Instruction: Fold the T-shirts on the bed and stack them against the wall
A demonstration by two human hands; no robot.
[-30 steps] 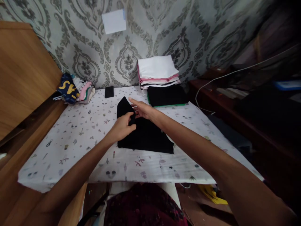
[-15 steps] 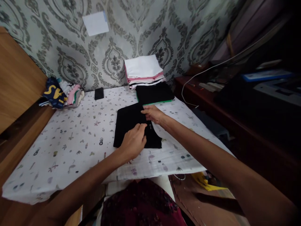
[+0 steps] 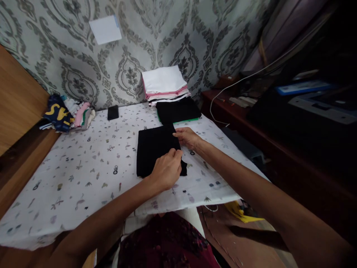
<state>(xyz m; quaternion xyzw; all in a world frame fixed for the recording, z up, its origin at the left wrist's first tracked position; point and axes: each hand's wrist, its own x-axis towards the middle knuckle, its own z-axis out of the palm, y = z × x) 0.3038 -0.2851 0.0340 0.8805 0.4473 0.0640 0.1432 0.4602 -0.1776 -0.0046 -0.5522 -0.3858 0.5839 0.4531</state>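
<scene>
A folded black garment (image 3: 154,147) lies on the white patterned cloth of the table in front of me; its exact kind is not clear. My left hand (image 3: 168,167) is closed in a pinch on the garment's right edge, near the front. Farther back on that same edge, my right hand (image 3: 188,137) pinches the fabric between thumb and fingers. A small bit of black fabric sticks out past the edge, just right of my left fingertips.
Behind the garment are a folded black piece with green (image 3: 178,111) and a folded stack topped in white (image 3: 163,80). A black phone (image 3: 113,112) and a heap of small clothes (image 3: 65,113) lie left. A white cable (image 3: 213,108) hangs at the right.
Both hands have moved right with the pinched edge, laying a fold farther across the garment. The small white print near its right side is now covered.
</scene>
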